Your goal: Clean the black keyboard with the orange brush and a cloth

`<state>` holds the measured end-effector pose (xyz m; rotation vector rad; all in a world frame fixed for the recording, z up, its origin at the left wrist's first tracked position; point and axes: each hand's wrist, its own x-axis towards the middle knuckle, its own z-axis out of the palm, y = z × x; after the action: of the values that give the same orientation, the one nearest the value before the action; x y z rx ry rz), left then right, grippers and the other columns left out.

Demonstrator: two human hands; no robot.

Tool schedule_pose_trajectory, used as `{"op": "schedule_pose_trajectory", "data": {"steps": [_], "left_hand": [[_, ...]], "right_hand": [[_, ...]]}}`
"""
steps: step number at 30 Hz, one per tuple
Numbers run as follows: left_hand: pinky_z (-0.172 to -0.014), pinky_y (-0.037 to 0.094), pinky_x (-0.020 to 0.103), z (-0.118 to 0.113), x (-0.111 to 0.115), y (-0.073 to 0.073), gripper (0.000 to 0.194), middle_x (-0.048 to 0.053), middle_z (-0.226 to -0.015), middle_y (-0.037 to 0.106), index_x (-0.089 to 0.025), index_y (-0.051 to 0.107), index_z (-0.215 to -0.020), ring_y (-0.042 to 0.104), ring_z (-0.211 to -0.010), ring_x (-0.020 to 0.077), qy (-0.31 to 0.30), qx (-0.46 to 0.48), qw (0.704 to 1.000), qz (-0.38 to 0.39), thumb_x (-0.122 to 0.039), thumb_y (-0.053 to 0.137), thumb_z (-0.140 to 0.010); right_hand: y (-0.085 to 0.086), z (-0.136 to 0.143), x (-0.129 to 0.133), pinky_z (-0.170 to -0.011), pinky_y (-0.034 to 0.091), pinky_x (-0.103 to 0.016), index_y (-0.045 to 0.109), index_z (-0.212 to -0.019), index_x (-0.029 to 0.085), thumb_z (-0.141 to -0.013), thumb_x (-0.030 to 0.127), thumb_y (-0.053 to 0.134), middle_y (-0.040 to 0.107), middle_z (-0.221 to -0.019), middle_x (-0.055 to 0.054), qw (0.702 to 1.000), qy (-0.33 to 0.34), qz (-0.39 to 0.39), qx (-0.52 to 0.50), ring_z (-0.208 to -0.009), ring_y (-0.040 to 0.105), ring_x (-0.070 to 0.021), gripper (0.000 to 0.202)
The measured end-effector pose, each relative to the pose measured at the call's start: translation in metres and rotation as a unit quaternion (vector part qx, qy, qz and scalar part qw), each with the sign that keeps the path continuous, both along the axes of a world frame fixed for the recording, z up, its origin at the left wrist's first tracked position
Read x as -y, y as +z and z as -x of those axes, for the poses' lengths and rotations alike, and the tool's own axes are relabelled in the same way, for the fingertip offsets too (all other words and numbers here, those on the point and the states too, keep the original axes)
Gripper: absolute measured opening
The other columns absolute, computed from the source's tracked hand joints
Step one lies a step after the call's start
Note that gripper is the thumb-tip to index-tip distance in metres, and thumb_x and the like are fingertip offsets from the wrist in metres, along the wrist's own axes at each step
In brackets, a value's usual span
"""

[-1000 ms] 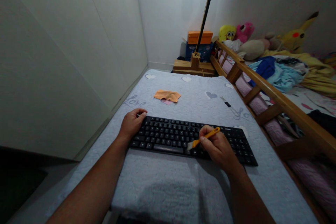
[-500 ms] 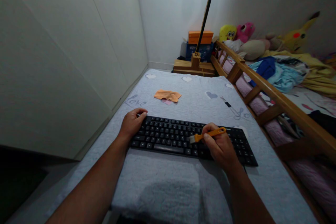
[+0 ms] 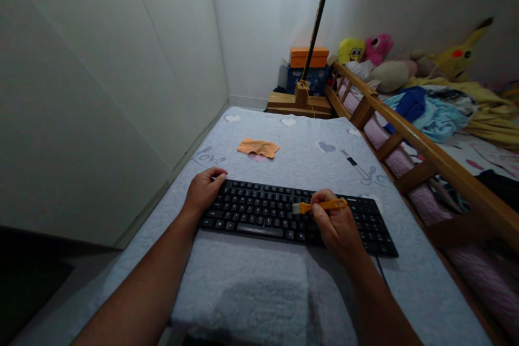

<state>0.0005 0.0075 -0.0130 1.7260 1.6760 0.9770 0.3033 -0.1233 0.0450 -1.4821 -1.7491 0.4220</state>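
Pale-blue cover [image 3: 239, 259]: script "Love", left; "Lo", right, remainder indistinct | black keyboard [image 3: 263, 208]: key legends present, too small to read | blue box [image 3: 319, 81]: lettering illegible

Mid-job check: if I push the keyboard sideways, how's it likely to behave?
The keyboard should move as one stiff piece, judging by its straight edges. Being broad and low, it probably won't roll or tip. The soft, quilted-looking sheet beneath may drag or bunch, and the cable at its near edge might tug.
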Motion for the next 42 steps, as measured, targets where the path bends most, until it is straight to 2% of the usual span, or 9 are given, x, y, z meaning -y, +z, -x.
{"op": "schedule_pose_trajectory", "data": {"steps": [6, 14, 18, 22, 31, 37, 42], "left_hand": [[-0.074, 0.048, 0.032, -0.001, 0.000, 0.002, 0.036, 0.005, -0.088, 0.074, -0.018, 0.074, -0.093, 0.064, -0.078, 0.0217, 0.008, -0.004, 1.000, 0.008, -0.046, 0.055, -0.079], [-0.077, 0.049, 0.033, -0.002, 0.001, 0.004, 0.036, 0.005, -0.090, 0.074, -0.018, 0.073, -0.091, 0.064, -0.079, 0.0219, 0.005, -0.008, 1.000, 0.004, -0.046, 0.055, -0.078], [-0.076, 0.049, 0.033, -0.002, 0.001, 0.005, 0.036, 0.004, -0.089, 0.074, -0.019, 0.073, -0.092, 0.064, -0.076, 0.0215, 0.009, -0.010, 1.000, 0.009, -0.046, 0.055, -0.077], [-0.076, 0.049, 0.033, -0.001, 0.000, 0.002, 0.036, 0.004, -0.088, 0.074, -0.019, 0.073, -0.091, 0.064, -0.077, 0.0217, 0.008, -0.006, 1.000, 0.006, -0.047, 0.055, -0.077], [-0.076, 0.048, 0.032, 0.000, -0.001, -0.001, 0.036, 0.005, -0.090, 0.074, -0.018, 0.073, -0.093, 0.065, -0.080, 0.0221, 0.005, -0.004, 1.000, 0.005, -0.047, 0.056, -0.079], [-0.075, 0.048, 0.033, -0.001, 0.000, 0.001, 0.037, 0.005, -0.089, 0.074, -0.018, 0.074, -0.093, 0.064, -0.076, 0.0214, 0.011, -0.004, 1.000, 0.012, -0.046, 0.056, -0.078], [-0.075, 0.048, 0.033, 0.000, 0.000, 0.001, 0.037, 0.004, -0.088, 0.074, -0.019, 0.074, -0.093, 0.064, -0.075, 0.0214, 0.013, -0.005, 1.000, 0.015, -0.047, 0.056, -0.078]], "right_hand": [[-0.003, 0.003, -0.003, -0.058, 0.039, -0.026, 0.052, -0.082, 0.021, -0.091, 0.023, 0.042, 0.055, -0.066, 0.002, 1.000, 0.010, 0.023, 0.000, -0.059, 0.054, -0.0151, 0.014], [-0.007, 0.002, -0.004, -0.060, 0.040, -0.027, 0.053, -0.086, 0.022, -0.094, 0.025, 0.041, 0.056, -0.068, 0.002, 1.000, -0.023, -0.017, -0.012, -0.062, 0.055, -0.0160, 0.015], [-0.007, 0.002, -0.004, -0.059, 0.040, -0.026, 0.053, -0.084, 0.022, -0.094, 0.025, 0.042, 0.053, -0.065, 0.002, 1.000, -0.016, -0.007, -0.010, -0.059, 0.054, -0.0157, 0.015], [-0.008, 0.005, -0.006, -0.061, 0.040, -0.027, 0.052, -0.084, 0.022, -0.092, 0.023, 0.042, 0.058, -0.068, 0.001, 1.000, -0.009, 0.003, 0.014, -0.062, 0.056, -0.0162, 0.013], [-0.008, 0.002, -0.006, -0.060, 0.040, -0.028, 0.052, -0.085, 0.023, -0.094, 0.027, 0.042, 0.056, -0.066, 0.002, 0.998, -0.061, -0.025, 0.001, -0.060, 0.057, -0.0169, 0.015], [-0.011, 0.002, -0.010, -0.062, 0.041, -0.029, 0.051, -0.083, 0.023, -0.093, 0.027, 0.042, 0.059, -0.067, 0.000, 0.998, -0.062, -0.017, 0.027, -0.064, 0.059, -0.0189, 0.015], [-0.011, 0.003, -0.013, -0.064, 0.043, -0.028, 0.053, -0.086, 0.023, -0.094, 0.026, 0.042, 0.060, -0.071, 0.000, 0.998, -0.068, -0.018, 0.004, -0.066, 0.061, -0.0181, 0.014]]}}
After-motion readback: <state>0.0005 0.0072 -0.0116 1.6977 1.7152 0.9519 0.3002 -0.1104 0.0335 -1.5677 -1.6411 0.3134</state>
